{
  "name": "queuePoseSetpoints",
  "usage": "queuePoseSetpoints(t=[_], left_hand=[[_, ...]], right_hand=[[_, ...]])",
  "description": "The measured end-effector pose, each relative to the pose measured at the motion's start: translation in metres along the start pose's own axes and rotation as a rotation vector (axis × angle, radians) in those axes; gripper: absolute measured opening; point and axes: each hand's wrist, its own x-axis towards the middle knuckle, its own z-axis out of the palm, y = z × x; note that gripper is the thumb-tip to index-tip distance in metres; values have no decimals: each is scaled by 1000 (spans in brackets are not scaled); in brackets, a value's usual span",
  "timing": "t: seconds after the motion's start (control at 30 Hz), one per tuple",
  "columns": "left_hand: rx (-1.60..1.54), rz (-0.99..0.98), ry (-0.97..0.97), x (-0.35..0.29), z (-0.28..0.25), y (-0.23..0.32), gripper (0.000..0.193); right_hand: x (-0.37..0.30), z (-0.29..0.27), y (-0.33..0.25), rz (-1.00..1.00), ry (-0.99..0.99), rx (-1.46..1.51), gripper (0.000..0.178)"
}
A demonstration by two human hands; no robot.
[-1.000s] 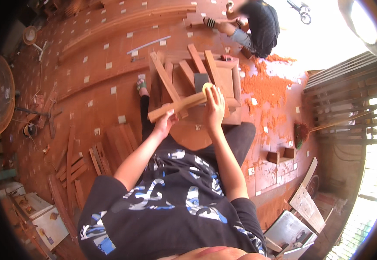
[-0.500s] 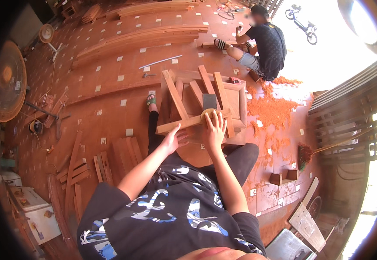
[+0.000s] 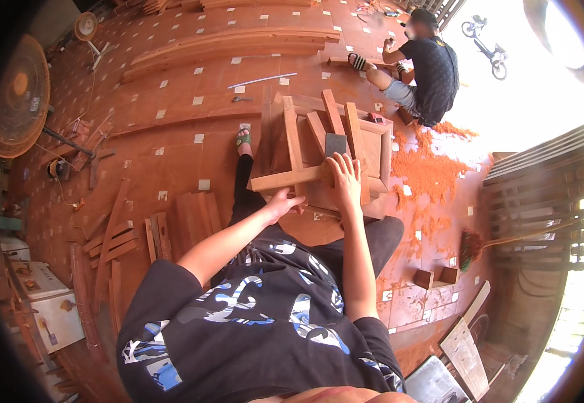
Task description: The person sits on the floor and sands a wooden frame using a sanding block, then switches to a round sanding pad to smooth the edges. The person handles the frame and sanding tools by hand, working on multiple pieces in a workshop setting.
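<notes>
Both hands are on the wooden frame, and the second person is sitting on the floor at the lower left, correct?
Not quite. The head view shows the second person at the upper right. The left hand and right hand are on the wooden frame.

Bare, matt wooden frame (image 3: 325, 144) — pale sanded wood; glossy red floor tiles (image 3: 171, 127) — dusty.
</notes>
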Motion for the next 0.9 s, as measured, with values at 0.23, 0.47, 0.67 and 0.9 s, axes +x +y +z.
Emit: queuePoseSetpoints(t=[0.23,0.47,0.67,0.9], left_hand=[[125,35,-168,8,19,-4,41],[444,34,-204,9,25,-6,71],[215,-183,0,-9,-4,13,74],[-578,78,253,-21,-58,11,32]], right_hand=[[-12,8,11,58,66,-23,67],[-13,9,9,90,50,-23,69],[-15,9,20,100,88,-39,68],[-19,10,13,102,70,-118,68]])
